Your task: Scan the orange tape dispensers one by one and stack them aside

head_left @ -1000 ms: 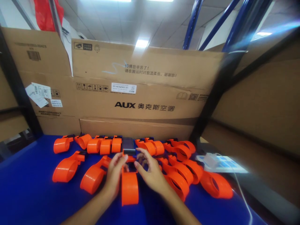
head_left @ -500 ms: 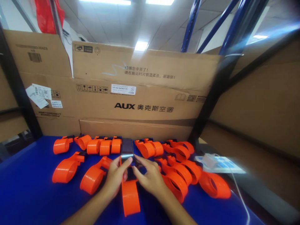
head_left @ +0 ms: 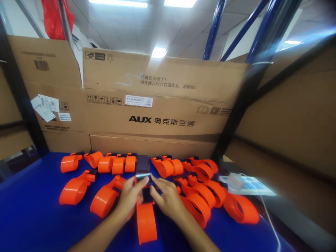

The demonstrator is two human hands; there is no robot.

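Both hands pinch the dark phone-like device [head_left: 143, 167]: left hand [head_left: 130, 197] and right hand [head_left: 168, 199] grip its near end, over the orange holder [head_left: 146, 220] on the blue table [head_left: 31, 217]. Even pressure from both thumbs should seat it straight. More orange holders [head_left: 199, 196] lie beside it.

Cardboard boxes [head_left: 162, 105] stand behind the blue table [head_left: 31, 210]; a white charger [head_left: 235, 181] lies right.
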